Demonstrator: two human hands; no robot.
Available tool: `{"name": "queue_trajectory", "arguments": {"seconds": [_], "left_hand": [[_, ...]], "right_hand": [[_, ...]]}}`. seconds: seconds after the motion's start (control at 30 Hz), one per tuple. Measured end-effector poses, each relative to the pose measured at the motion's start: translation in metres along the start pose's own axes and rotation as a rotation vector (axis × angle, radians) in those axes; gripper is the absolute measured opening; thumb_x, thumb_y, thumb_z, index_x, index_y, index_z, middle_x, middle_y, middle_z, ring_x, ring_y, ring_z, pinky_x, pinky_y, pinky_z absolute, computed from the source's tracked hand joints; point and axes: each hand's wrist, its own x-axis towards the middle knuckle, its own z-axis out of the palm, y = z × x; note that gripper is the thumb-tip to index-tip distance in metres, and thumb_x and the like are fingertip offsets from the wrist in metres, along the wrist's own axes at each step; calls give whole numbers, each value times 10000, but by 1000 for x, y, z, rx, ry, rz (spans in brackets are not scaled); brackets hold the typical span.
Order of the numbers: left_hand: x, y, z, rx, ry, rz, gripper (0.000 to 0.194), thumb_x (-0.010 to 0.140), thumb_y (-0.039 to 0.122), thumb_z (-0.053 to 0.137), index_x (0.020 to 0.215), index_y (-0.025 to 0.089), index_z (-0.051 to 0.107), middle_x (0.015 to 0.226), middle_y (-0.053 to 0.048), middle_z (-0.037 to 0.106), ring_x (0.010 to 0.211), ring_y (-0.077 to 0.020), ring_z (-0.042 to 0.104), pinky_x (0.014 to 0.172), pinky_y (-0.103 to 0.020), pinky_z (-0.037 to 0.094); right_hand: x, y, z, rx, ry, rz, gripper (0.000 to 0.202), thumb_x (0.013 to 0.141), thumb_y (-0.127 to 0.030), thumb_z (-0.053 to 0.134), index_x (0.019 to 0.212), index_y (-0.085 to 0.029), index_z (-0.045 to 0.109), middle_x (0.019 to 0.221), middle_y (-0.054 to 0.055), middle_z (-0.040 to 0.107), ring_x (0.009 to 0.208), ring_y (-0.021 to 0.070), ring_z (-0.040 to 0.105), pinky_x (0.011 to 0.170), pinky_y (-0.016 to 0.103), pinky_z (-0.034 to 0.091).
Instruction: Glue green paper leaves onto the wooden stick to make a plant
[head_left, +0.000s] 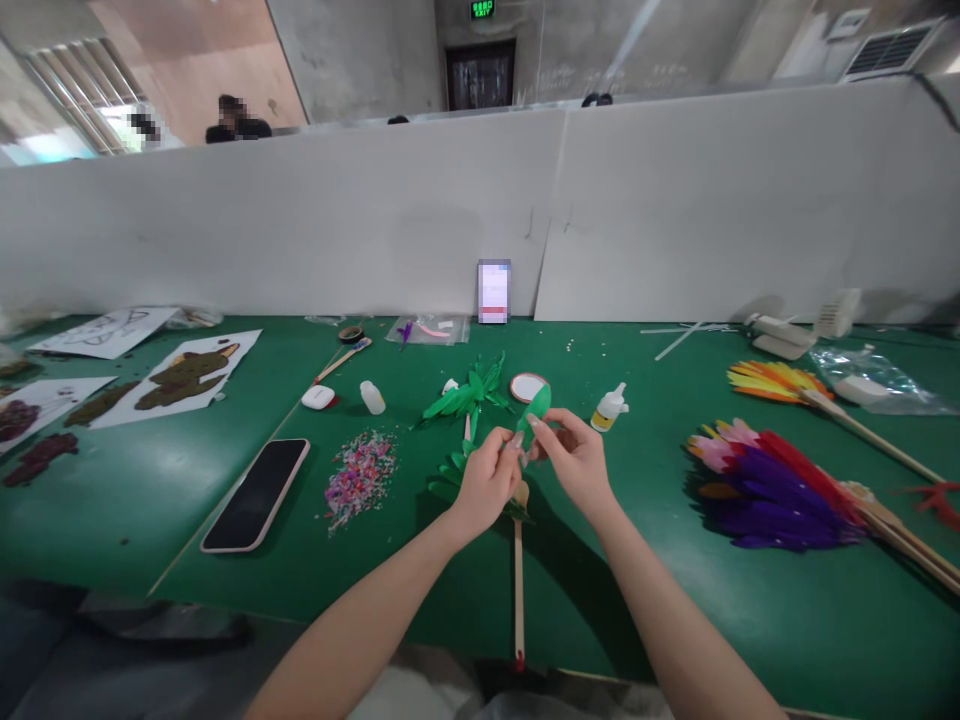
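Observation:
A single green feather (537, 402) stands up between my two hands over the middle of the table. My left hand (489, 478) pinches its lower end between thumb and fingertips. From the other side, my right hand (574, 458) also closes on the feather with thumb and index finger. Below them lies a wooden stick (518, 585) whose far end carries more green feathers (448, 480), partly hidden by my left hand. Just beyond my hands is a loose pile of green feathers (480, 390). A white round lid or dish (529, 387) sits behind the held feather.
A dropper bottle (609, 408) stands to the right, a small white bottle (372, 397) to the left. Coloured bits (362, 478) and a phone (259, 497) lie left. Purple and red feather fans (784, 495) lie right. A white partition (360, 220) closes off the back.

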Motion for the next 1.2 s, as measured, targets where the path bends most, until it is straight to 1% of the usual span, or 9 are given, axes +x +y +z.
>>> {"name": "queue_trajectory", "arguments": {"seconds": [0.17, 0.4, 0.57, 0.7, 0.8, 0.9, 1.0, 1.1, 1.2], "left_hand": [[-4, 4, 1, 31, -40, -2, 275, 903, 418, 342, 761, 191, 407, 392, 106, 358, 325, -50, 305, 392, -183, 259], [-11, 15, 4, -91, -190, -65, 303, 877, 429, 417, 705, 182, 388, 393, 106, 360, 325, -38, 317, 383, -167, 258], [-15, 22, 4, -246, -205, -124, 315, 874, 437, 427, 705, 171, 422, 364, 97, 381, 295, -36, 331, 365, -156, 285], [-18, 23, 4, -297, -217, -140, 299, 860, 447, 452, 768, 163, 473, 376, 90, 396, 288, -39, 354, 345, -148, 308], [-21, 22, 5, -302, -239, -153, 301, 853, 448, 463, 786, 156, 484, 415, 72, 431, 305, -43, 386, 336, -147, 331], [-22, 23, 5, -304, -293, -175, 307, 850, 449, 468, 778, 150, 484, 437, 58, 450, 317, -51, 420, 324, -147, 338], [-23, 25, 6, -336, -365, -181, 334, 854, 450, 459, 730, 143, 500, 441, 43, 458, 321, -52, 433, 320, -146, 339], [-22, 28, 5, -407, -410, -250, 361, 852, 471, 450, 697, 148, 496, 435, 40, 467, 310, -47, 426, 319, -147, 340], [-22, 29, 4, -489, -421, -291, 362, 843, 489, 456, 692, 161, 476, 429, 43, 473, 307, -51, 432, 322, -149, 339]], "right_hand": [[-3, -9, 0, -28, 22, -26, 201, 761, -385, 626, 737, -206, 536, 493, -49, 505, 418, 118, 513, 435, 239, 436], [-5, -31, -7, -162, -154, -38, 237, 862, -387, 496, 730, -192, 523, 532, -54, 410, 451, 87, 450, 437, 201, 405], [-5, -46, -12, -27, -205, 68, 344, 911, -426, 391, 703, -190, 530, 480, -42, 470, 440, 86, 473, 445, 196, 408], [-11, -50, -18, 101, -297, 126, 146, 800, -345, 614, 785, -205, 650, 734, -5, 560, 486, 65, 494, 430, 186, 438], [-18, -50, -21, 200, -340, 262, 92, 754, -298, 670, 804, -232, 709, 857, 18, 586, 515, 65, 521, 402, 178, 442], [-23, -49, -22, 303, -278, 410, 121, 718, -310, 707, 816, -244, 733, 736, 12, 624, 444, 56, 503, 372, 167, 425], [-24, -47, -23, 381, -326, 503, 131, 720, -335, 703, 739, -209, 731, 486, -13, 585, 342, 58, 473, 313, 150, 378], [-22, -45, -24, 420, -365, 484, 213, 747, -345, 676, 611, -182, 688, 406, -13, 581, 300, 66, 483, 298, 144, 375], [-22, -45, -26, 409, -313, 458, 218, 738, -308, 691, 562, -185, 655, 420, -18, 604, 313, 70, 521, 308, 134, 384]]}}
